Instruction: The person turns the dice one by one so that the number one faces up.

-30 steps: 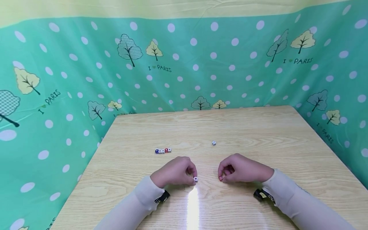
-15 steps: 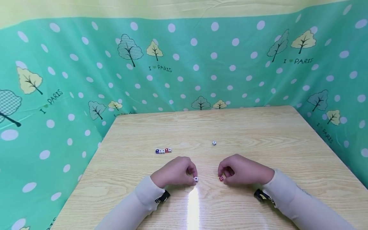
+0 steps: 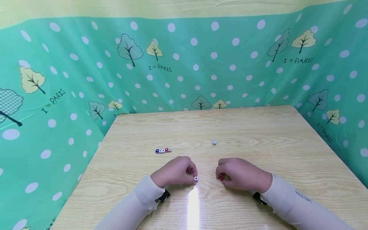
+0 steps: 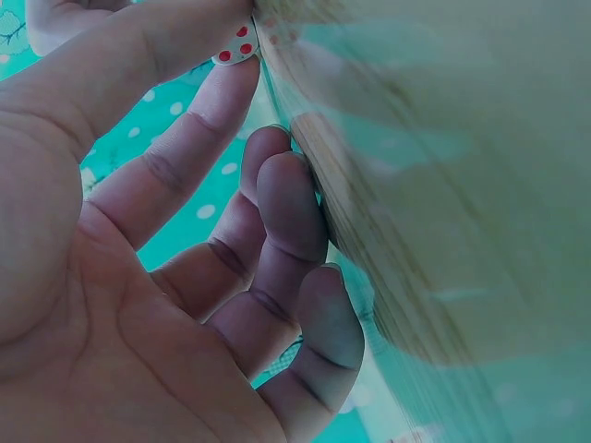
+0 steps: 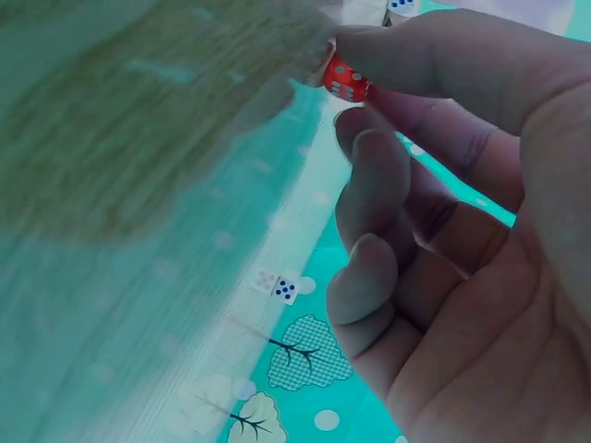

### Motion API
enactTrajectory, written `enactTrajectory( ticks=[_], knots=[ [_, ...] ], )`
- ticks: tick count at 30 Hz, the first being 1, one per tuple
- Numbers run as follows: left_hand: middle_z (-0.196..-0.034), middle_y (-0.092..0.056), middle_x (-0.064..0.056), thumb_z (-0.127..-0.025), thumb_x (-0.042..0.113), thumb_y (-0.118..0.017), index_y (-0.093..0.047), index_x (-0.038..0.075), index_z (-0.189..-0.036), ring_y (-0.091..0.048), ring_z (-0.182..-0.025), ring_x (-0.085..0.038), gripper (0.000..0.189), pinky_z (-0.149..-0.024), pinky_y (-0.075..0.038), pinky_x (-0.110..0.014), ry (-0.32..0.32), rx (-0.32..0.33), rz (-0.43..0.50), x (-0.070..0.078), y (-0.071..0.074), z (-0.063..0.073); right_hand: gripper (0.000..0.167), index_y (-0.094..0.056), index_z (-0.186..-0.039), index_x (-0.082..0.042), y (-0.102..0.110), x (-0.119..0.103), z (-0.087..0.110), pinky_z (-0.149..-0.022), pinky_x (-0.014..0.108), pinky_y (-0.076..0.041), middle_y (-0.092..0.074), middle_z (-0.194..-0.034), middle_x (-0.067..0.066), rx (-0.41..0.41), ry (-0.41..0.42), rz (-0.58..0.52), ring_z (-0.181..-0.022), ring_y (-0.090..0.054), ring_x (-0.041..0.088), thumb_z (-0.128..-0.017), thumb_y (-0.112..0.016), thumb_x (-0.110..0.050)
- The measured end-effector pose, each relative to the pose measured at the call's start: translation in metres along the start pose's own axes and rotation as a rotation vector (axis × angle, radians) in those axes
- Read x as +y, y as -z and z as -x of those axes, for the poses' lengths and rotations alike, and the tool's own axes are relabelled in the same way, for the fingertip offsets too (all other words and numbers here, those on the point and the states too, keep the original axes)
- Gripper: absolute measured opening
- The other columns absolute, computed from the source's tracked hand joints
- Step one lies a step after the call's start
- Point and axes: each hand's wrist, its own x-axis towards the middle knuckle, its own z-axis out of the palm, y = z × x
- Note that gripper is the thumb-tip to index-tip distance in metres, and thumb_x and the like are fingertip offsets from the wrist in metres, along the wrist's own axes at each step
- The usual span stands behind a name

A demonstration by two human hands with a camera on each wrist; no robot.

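Observation:
In the head view my left hand (image 3: 176,172) pinches a small white die (image 3: 196,179) between thumb and forefinger, low on the table. Red pips show on that die (image 4: 238,44) in the left wrist view, and the other fingers bend loosely beside the tabletop. My right hand (image 3: 241,174) holds a red die (image 3: 221,178) with white pips, a short way to the right of the white one. Thumb and forefinger meet around this red die (image 5: 346,81) in the right wrist view; part of it is hidden.
Farther back on the left, several dice (image 3: 163,150) stand in a touching row, blue, white and red. A lone white die (image 3: 214,143) lies beyond the hands. The wooden table (image 3: 253,124) ends at a green dotted curtain (image 3: 178,80).
My right hand has rolled over and its fingers have closed in more around the red die, which has turned slightly. My left hand and the other dice stay put.

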Motion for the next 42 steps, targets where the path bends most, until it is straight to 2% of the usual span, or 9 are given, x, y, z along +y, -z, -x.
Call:
enactTrajectory(
  ticks=[5,10,17,27,34,42],
  knots=[
    [-0.068,-0.064,0.014,-0.076,0.017,-0.085,-0.071,0.029,-0.072,-0.053,-0.069,-0.005,0.019,-0.064,-0.046,-0.022,-0.006,-0.002,0.003,0.000,0.000,0.000,0.017,-0.074,-0.086,-0.024,-0.001,0.001,0.000,-0.063,0.018,-0.047,-0.059,-0.080,-0.013,0.008,0.023,0.014,-0.067,-0.049,-0.002,-0.085,-0.077,-0.008],
    [-0.067,-0.064,0.014,-0.076,0.016,-0.084,-0.071,0.029,-0.072,-0.053,-0.069,-0.004,0.019,-0.064,-0.046,-0.022,-0.010,-0.002,0.004,0.000,0.000,0.000,0.016,-0.074,-0.086,-0.024,0.003,0.001,0.000,-0.065,0.018,-0.048,-0.060,-0.081,-0.013,0.002,0.023,-0.029,-0.068,-0.056,0.003,-0.086,-0.077,-0.008],
    [-0.068,-0.064,0.014,-0.077,0.018,-0.085,-0.071,0.029,-0.072,-0.053,-0.070,-0.004,0.018,-0.064,-0.046,-0.022,0.001,-0.008,0.000,0.000,0.001,0.000,0.018,-0.074,-0.088,-0.026,0.008,0.002,-0.001,-0.066,0.019,-0.050,-0.064,-0.084,-0.015,-0.031,-0.002,-0.140,-0.072,-0.059,0.005,-0.088,-0.077,-0.009],
    [-0.066,-0.063,0.014,-0.076,0.018,-0.085,-0.071,0.029,-0.072,-0.053,-0.069,-0.004,0.018,-0.062,-0.045,-0.022,-0.005,-0.001,0.008,-0.001,0.000,0.000,0.023,-0.074,-0.091,-0.027,0.006,0.015,-0.003,-0.067,0.024,-0.054,-0.068,-0.085,-0.017,-0.056,0.007,-0.316,-0.073,-0.059,0.002,-0.087,-0.073,-0.004],
    [-0.066,-0.063,0.013,-0.077,0.017,-0.084,-0.071,0.029,-0.072,-0.052,-0.068,-0.005,0.018,-0.062,-0.045,-0.022,-0.004,-0.010,0.015,-0.001,0.000,0.000,0.023,-0.074,-0.092,-0.026,0.003,0.024,-0.002,-0.064,0.022,-0.053,-0.072,-0.084,-0.013,-0.075,-0.038,-0.413,-0.071,-0.059,0.002,-0.089,-0.073,-0.003],
    [-0.065,-0.062,0.013,-0.076,0.016,-0.084,-0.071,0.028,-0.072,-0.052,-0.068,-0.004,0.018,-0.062,-0.044,-0.021,-0.011,-0.003,0.008,-0.001,0.000,0.000,0.021,-0.074,-0.092,-0.026,0.004,0.025,-0.001,-0.065,0.022,-0.053,-0.072,-0.086,-0.012,-0.104,-0.078,-0.421,-0.072,-0.058,0.003,-0.090,-0.074,-0.005]
  ],
)
